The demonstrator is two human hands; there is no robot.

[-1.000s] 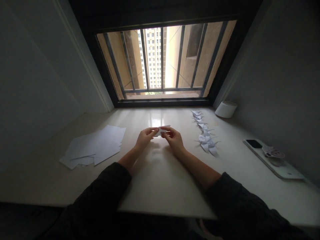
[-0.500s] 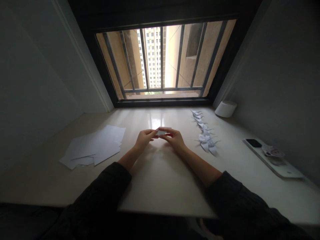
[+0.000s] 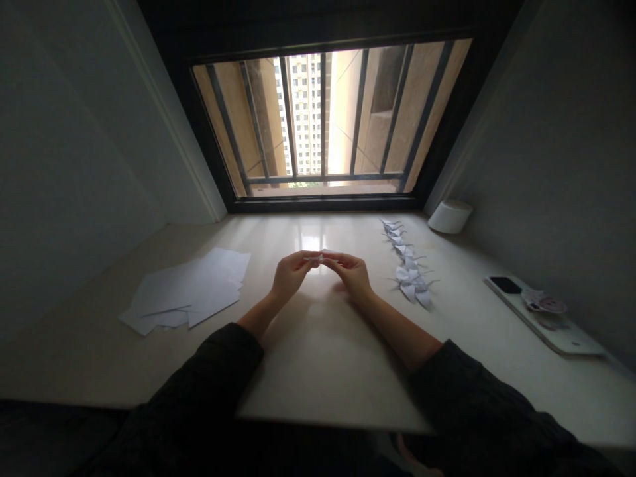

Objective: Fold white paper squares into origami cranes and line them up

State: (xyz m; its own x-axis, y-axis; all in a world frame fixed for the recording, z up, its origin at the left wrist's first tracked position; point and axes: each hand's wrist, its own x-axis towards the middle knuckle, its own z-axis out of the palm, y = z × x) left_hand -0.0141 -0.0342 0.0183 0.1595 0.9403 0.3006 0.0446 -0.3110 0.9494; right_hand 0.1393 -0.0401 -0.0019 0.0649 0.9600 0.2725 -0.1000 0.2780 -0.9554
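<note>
Between my two hands is a small piece of folded white paper point(image 3: 321, 258), mostly covered by my fingers. My left hand point(image 3: 292, 273) pinches it from the left, thumb below and fingers above. From the other side my right hand point(image 3: 350, 270) pinches it too, and the fingertips of both hands nearly meet. To the right stands a row of folded white paper cranes point(image 3: 408, 275) with pointed tips. A fanned pile of white paper sheets point(image 3: 193, 285) lies to the left of my hands.
The pale tabletop point(image 3: 322, 371) reaches up to a barred window point(image 3: 322, 204) with a dark frame. A white rounded container point(image 3: 450, 217) stands by the right wall. A phone point(image 3: 551, 324) with a round grip on its back lies at the right.
Both hands have drawn closer together and turned, so the paper now shows only as a thin strip between the fingertips. Cranes and sheets have stayed put.
</note>
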